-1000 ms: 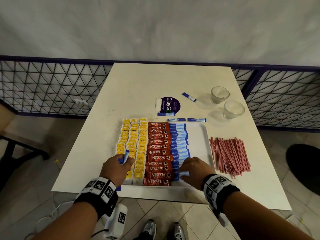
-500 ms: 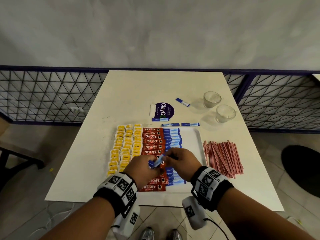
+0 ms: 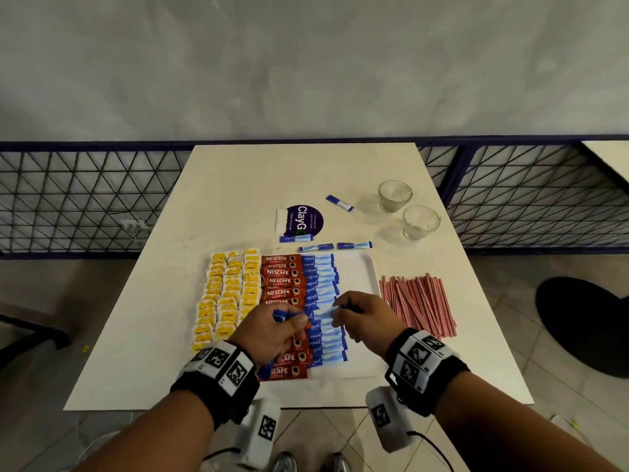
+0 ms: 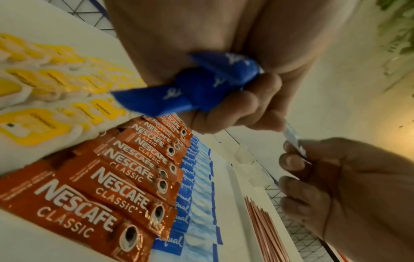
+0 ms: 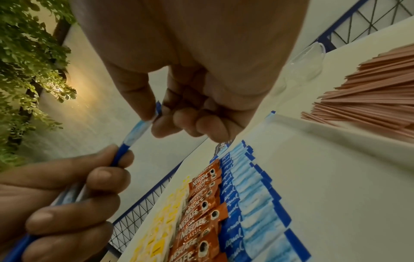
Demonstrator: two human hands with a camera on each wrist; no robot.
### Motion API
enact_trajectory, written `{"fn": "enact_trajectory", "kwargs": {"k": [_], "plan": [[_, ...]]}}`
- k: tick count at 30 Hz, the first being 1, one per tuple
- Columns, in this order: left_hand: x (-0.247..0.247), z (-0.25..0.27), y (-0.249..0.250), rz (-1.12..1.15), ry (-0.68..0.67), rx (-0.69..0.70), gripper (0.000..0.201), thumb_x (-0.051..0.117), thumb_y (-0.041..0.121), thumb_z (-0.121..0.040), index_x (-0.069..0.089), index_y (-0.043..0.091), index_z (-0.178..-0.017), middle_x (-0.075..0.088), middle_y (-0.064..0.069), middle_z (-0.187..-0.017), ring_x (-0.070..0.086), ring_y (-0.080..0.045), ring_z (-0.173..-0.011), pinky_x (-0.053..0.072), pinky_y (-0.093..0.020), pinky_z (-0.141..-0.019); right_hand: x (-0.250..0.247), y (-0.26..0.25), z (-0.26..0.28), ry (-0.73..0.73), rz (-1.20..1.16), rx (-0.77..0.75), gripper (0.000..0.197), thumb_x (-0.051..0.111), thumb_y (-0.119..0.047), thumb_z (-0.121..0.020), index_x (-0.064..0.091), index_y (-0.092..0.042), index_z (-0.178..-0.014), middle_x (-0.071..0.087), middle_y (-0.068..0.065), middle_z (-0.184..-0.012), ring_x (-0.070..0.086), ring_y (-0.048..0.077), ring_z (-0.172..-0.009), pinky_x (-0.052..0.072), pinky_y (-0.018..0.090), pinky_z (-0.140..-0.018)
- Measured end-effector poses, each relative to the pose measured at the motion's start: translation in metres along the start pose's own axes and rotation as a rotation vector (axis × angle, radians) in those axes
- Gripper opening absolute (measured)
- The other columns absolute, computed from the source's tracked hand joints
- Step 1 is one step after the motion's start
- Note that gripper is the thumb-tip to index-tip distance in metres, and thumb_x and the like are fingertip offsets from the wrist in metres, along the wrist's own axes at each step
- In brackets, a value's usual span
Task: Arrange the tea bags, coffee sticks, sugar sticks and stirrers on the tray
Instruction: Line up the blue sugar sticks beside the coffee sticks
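A white tray (image 3: 357, 277) holds columns of yellow tea bags (image 3: 228, 294), red Nescafe coffee sticks (image 3: 280, 281) and blue sugar sticks (image 3: 320, 281). Over the coffee column, my left hand (image 3: 292, 320) grips a small bundle of blue sugar sticks (image 4: 201, 88). My right hand (image 3: 337, 311), just above the sugar column, pinches the pale end of one sugar stick (image 5: 143, 127) between thumb and forefinger. That stick's other end is still in my left hand's fingers (image 5: 107, 159). A pile of red-striped stirrers (image 3: 417, 304) lies on the table right of the tray.
Beyond the tray lie three loose sugar sticks (image 3: 316, 247) and a fourth (image 3: 339, 203) farther back. A round purple ClayGo sticker (image 3: 303, 218) and two glass cups (image 3: 394, 195) stand at the back. A metal mesh fence (image 3: 85, 199) runs behind the white table.
My right hand left the sugar column's near end and met my left hand mid-tray. It now pinches one stick from the left hand's bundle, and the hands are a little apart.
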State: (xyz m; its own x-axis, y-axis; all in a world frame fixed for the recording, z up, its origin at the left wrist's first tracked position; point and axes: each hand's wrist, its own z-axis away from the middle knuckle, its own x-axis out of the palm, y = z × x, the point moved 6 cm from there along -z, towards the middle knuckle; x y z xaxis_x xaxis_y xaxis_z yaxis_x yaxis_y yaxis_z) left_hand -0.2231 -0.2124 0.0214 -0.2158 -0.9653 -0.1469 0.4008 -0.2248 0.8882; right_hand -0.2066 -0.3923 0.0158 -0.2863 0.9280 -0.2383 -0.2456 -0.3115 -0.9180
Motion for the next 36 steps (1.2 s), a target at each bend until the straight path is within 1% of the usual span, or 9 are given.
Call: {"fn": "enact_trajectory", "kwargs": {"k": [3,6,9,11,13,17,22,28,36], "plan": [[0.009,-0.002,-0.002,-0.051,-0.013,-0.014,0.011,0.059,0.016,-0.094,0.065,0.008,-0.092,0.063,-0.001,-0.06,0.037,-0.012,-0.04,0.033,-0.025,-0.044,0.003,-0.002,0.004,-0.07,0.025,-0.008,0.007,0.068,-0.027,-0.085,0.068,-0.02,-0.085,0.07,-0.001,-0.074,0.053,0.011,-0.057,0.048,0.027,-0.06],[0.011,-0.005,-0.013,-0.177,-0.025,-0.055,0.015,0.061,0.026,-0.093,0.066,0.011,-0.091,0.067,-0.007,-0.07,0.04,-0.013,-0.041,0.036,-0.025,-0.045,-0.001,0.008,0.005,-0.074,0.133,0.019,0.009,0.068,-0.026,-0.086,0.069,-0.018,-0.081,0.071,-0.001,-0.074,0.054,0.01,-0.054,0.049,0.027,-0.059],[0.001,-0.006,-0.026,-0.348,-0.007,-0.071,0.017,0.06,0.031,-0.093,0.067,0.018,-0.086,0.072,-0.003,-0.074,0.042,-0.01,-0.039,0.038,-0.024,-0.044,-0.011,0.035,0.009,-0.064,0.212,0.125,0.009,0.069,-0.027,-0.085,0.071,-0.023,-0.077,0.07,-0.007,-0.068,0.055,0.008,-0.055,0.048,0.022,-0.056],[-0.008,-0.005,-0.034,-0.382,0.023,-0.076,0.015,0.06,0.032,-0.093,0.067,0.021,-0.087,0.071,-0.001,-0.072,0.042,-0.009,-0.037,0.039,-0.023,-0.043,-0.014,0.056,0.012,-0.065,0.319,0.188,0.009,0.073,-0.035,-0.081,0.069,-0.033,-0.073,0.069,-0.013,-0.071,0.062,0.005,-0.067,0.049,0.021,-0.066],[-0.015,-0.002,-0.04,-0.386,0.057,-0.1,0.015,0.061,0.035,-0.092,0.066,0.021,-0.091,0.072,-0.002,-0.074,0.044,-0.01,-0.038,0.042,-0.024,-0.043,-0.011,0.071,0.012,-0.054,0.354,0.236,0.006,0.076,-0.037,-0.077,0.07,-0.035,-0.075,0.07,-0.012,-0.079,0.064,0.006,-0.08,0.048,0.02,-0.074],[-0.02,0.001,-0.047,-0.365,0.077,-0.125,0.02,0.062,0.038,-0.09,0.064,0.02,-0.098,0.072,-0.003,-0.074,0.042,-0.01,-0.036,0.043,-0.025,-0.043,0.0,0.077,0.008,-0.079,0.428,0.256,0.019,0.075,-0.036,-0.078,0.075,-0.026,-0.094,0.064,-0.014,-0.08,0.057,0.0,-0.075,0.039,0.008,-0.06],[-0.028,0.005,-0.048,-0.353,0.101,-0.135,0.02,0.064,0.04,-0.088,0.064,0.022,-0.096,0.071,-0.002,-0.073,0.043,-0.011,-0.04,0.043,-0.024,-0.042,0.006,0.081,0.002,-0.069,0.573,0.291,0.024,0.077,-0.039,-0.075,0.067,-0.024,-0.091,0.063,-0.008,-0.089,0.058,0.009,-0.085,0.044,0.02,-0.071],[-0.034,0.007,-0.049,-0.367,0.114,-0.145,0.015,0.065,0.042,-0.087,0.061,0.027,-0.089,0.071,-0.001,-0.074,0.045,-0.011,-0.042,0.044,-0.024,-0.043,0.011,0.08,-0.004,-0.056,0.7,0.342,0.035,0.079,-0.043,-0.069,0.051,-0.023,-0.073,0.063,-0.002,-0.088,0.058,0.015,-0.084,0.05,0.026,-0.073],[-0.042,0.004,-0.054,-0.351,0.122,-0.168,0.021,0.065,0.041,-0.087,0.063,0.023,-0.096,0.071,-0.003,-0.074,0.041,-0.007,-0.035,0.043,-0.024,-0.042,0.014,0.075,-0.003,-0.097,0.787,0.359,0.042,0.079,-0.051,-0.066,0.052,-0.023,-0.083,0.065,-0.001,-0.095,0.061,0.015,-0.087,0.054,0.031,-0.078]]}}
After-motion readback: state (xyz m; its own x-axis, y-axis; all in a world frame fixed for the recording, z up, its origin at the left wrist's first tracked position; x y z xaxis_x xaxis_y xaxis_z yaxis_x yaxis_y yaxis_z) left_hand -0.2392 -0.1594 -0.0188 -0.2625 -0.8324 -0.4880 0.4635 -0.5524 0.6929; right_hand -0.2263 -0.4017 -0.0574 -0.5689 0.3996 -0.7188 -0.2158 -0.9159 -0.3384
